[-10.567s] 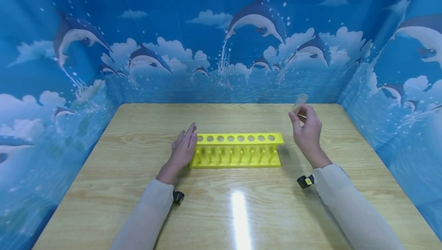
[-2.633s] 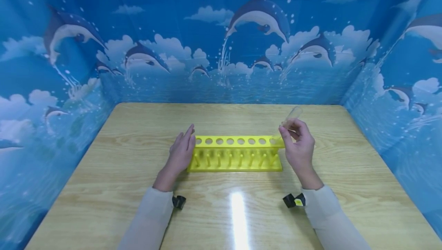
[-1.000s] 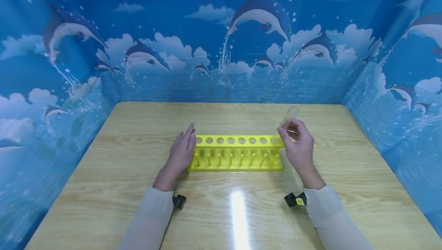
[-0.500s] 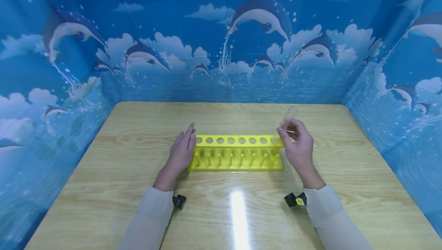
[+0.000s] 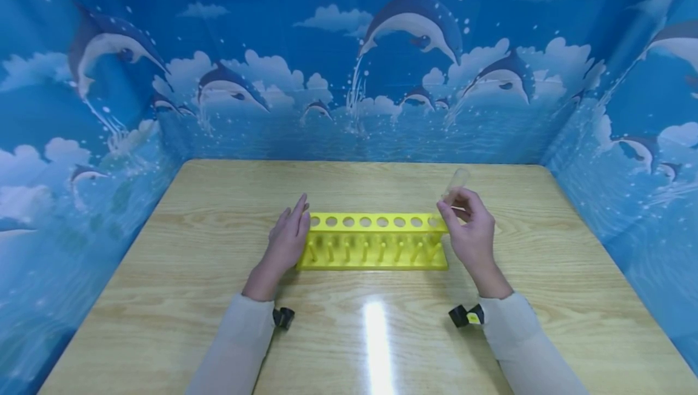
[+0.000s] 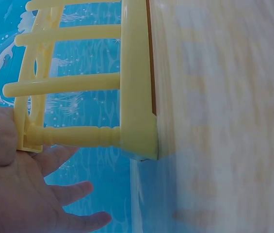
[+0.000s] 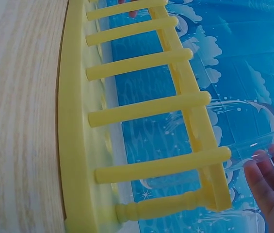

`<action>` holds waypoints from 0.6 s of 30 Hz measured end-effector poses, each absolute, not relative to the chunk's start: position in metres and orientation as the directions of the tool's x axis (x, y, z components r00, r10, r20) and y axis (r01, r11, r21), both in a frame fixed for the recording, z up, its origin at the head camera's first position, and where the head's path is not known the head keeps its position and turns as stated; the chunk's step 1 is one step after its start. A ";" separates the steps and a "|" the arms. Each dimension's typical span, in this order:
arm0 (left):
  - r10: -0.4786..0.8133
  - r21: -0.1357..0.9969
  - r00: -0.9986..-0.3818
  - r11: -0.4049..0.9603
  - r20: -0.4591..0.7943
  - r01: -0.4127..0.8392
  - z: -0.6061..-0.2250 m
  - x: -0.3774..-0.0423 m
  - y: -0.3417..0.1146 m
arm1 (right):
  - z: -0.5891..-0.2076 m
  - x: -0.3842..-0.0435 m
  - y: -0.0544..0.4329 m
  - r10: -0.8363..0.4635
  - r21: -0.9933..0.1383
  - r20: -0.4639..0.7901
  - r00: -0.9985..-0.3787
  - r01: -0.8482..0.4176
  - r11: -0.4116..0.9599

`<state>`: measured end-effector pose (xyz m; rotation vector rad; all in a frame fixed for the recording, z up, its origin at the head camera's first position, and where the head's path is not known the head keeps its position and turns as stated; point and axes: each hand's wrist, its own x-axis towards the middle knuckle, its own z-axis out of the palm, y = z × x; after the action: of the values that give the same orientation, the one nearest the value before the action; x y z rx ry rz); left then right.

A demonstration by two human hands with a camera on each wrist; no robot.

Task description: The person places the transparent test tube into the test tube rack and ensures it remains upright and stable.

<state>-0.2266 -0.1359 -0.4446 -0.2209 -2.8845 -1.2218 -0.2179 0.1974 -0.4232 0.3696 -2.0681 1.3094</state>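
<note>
A yellow test tube rack (image 5: 372, 266) with a row of round holes and upright pegs stands on the table. My left hand (image 5: 285, 237) rests against its left end with fingers straight; the left wrist view shows the palm at the upper bar and the fingers spread. With thumb and fingertips my right hand (image 5: 472, 225) pinches a clear test tube (image 5: 458, 179) over the rack's right end. The tube leans to the right. In the right wrist view the tube (image 7: 253, 145) runs through the upper bar, its rounded lower end showing faintly below, beside the last peg.
The wood-grain table (image 5: 229, 189) reaches back to a blue curtain (image 5: 262, 134) printed with dolphins, which also hangs at both sides. Black wrist cameras (image 5: 283, 318) sit at both cuffs. A light reflection lies on the table in front of the rack.
Ten seconds ago my right hand held the tube off the rack's right side; it has since moved left to the end hole. Over the last second both hands are nearly still.
</note>
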 end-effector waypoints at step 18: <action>0.121 0.712 -0.991 0.692 0.054 0.123 -0.445 -0.227 -0.135 | -0.426 -0.218 0.197 0.093 -0.705 0.647 -0.757 -0.546 0.453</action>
<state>-0.2267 -0.1355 -0.4446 -0.2077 -2.8867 -1.2150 -0.2183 0.1965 -0.4265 0.3770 -2.0813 1.3237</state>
